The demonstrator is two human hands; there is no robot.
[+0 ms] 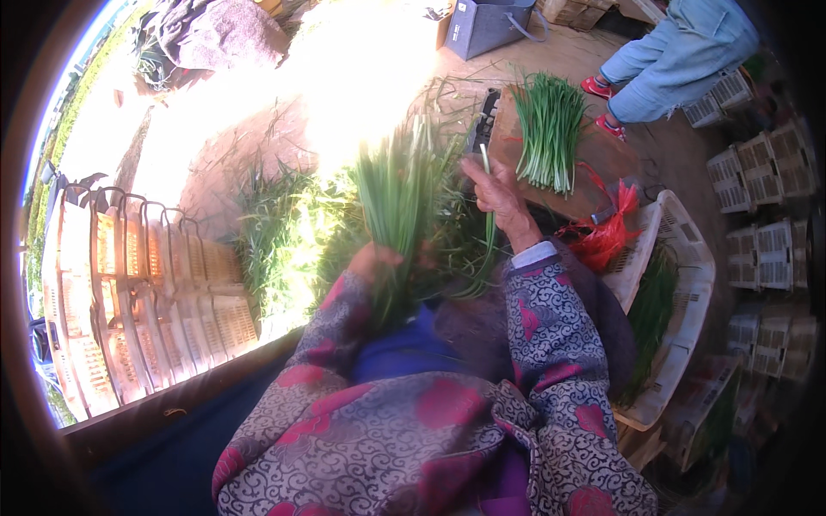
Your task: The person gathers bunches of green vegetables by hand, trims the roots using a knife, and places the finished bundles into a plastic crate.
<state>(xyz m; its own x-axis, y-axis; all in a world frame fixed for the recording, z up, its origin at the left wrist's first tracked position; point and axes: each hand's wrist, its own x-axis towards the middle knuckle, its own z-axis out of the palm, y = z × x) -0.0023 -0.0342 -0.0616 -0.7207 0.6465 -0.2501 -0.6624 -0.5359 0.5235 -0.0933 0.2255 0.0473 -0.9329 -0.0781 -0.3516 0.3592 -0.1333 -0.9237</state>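
Observation:
My left hand, slightly blurred, is closed around a loose bunch of long green chives above my lap. To its right, my right hand pinches a thin chive stalk whose pale end sticks up past the fingers. Beneath and beyond both hands spreads a pile of loose green leaves and trimmings. A neat bundle of chives, white ends toward me, lies on a brown board ahead of my right hand. Red plastic string is heaped at the board's near edge.
At my right stands a pale plastic crate with chives inside. Stacked crates flank me on the left; more crates line the far right. A person in jeans stands beyond the board, near a dark blue bag.

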